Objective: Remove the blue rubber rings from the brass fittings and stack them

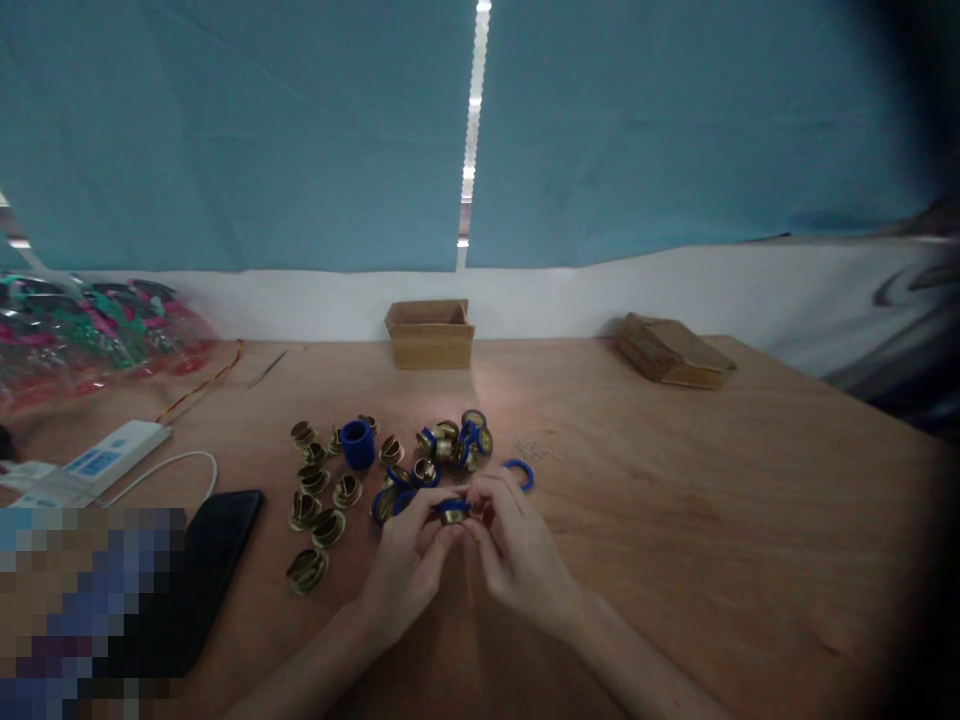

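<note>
Between the fingertips of my left hand [409,555] and my right hand [521,550] is a small round brass-coloured fitting with a blue ring [454,512] around it. Both hands pinch it, thumbs on the near side. Just beyond my right fingers lies a loose blue ring [520,476]. Behind my left hand is a heap of brass fittings with blue rings [446,445]. Farther left stand several brass fittings without rings [306,510], beside a stack of blue rings [358,445]. Tiny thin metal bits [532,448] are scattered right of the heap.
An open cardboard box [432,348] stands at the table's back, another brown carton [673,350] at back right. On the left are a dark phone-like slab [221,560], a white power strip [116,455] with cables, and plastic-wrapped colourful items [97,330]. A blue sheet [315,130] hangs behind.
</note>
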The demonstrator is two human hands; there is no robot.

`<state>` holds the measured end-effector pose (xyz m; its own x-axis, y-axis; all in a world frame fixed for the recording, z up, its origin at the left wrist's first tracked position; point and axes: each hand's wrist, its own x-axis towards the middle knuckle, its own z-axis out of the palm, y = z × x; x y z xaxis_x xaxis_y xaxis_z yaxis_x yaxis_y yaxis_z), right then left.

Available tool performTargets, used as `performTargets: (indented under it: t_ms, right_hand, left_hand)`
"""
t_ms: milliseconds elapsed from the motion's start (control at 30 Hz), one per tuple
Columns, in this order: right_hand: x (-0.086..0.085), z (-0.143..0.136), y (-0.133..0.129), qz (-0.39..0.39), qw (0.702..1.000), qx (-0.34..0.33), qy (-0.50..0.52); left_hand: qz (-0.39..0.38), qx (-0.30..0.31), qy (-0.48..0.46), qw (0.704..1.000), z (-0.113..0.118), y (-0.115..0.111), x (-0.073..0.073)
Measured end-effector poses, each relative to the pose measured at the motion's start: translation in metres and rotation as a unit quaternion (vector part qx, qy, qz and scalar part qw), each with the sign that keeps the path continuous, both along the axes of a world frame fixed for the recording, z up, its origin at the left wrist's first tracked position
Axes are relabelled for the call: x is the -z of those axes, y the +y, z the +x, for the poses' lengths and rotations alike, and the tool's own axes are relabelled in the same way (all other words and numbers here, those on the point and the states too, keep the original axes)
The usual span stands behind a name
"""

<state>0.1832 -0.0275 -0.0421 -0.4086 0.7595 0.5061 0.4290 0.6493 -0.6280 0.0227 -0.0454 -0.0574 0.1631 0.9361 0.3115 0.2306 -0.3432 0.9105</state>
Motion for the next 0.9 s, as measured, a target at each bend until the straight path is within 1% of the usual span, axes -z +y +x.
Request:
performTargets:
  t_ms: [133, 300, 433, 567, 633, 700, 767, 900]
  right_hand:
    - [0.0019, -0.001, -0.0008, 0.001, 1.0, -0.007, 0.006]
    - [-0.0001, -0.0031, -0.0007, -0.002, 0.999, 0.004, 0.041]
    - [-0.0011, -0.0033, 0.0001, 0.015, 1.0, 0.0, 0.013]
    - [-0.0021, -0.0036, 0.0014, 0.035, 0.999, 0.009, 0.005]
    - [-0.0028, -0.0039, 0.0024, 0.039, 0.999, -0.003, 0.013]
    - [-0.0029, -0.0038, 0.0036, 0.034, 0.999, -0.023, 0.021]
    - [-0.0021, -0.0035, 0.0045, 0.025, 0.999, -0.025, 0.022]
    - [0.0007, -0.0028, 0.0049, 0.036, 0.999, 0.01, 0.018]
  left_hand:
    - [0.0, 0.004, -0.012, 1.0, -0.0008, 0.0008, -0.0019]
    - [0.015, 0.006, 0.0, 1.0, -0.0024, 0.0016, -0.0051]
    - [0.056, -0.008, 0.032, 0.998, -0.0017, 0.0007, -0.0028]
    - [0.126, -0.014, 0.061, 0.99, 0.0003, -0.0011, -0.0018]
    - [0.147, -0.002, 0.084, 0.986, 0.0008, -0.0015, -0.003]
    - [0.151, 0.003, 0.104, 0.983, 0.0011, -0.0013, -0.0042]
    - [0.147, -0.011, 0.112, 0.983, 0.0011, -0.0006, -0.0043]
    - [0.151, -0.064, 0.101, 0.981, 0.0006, 0.002, -0.0012]
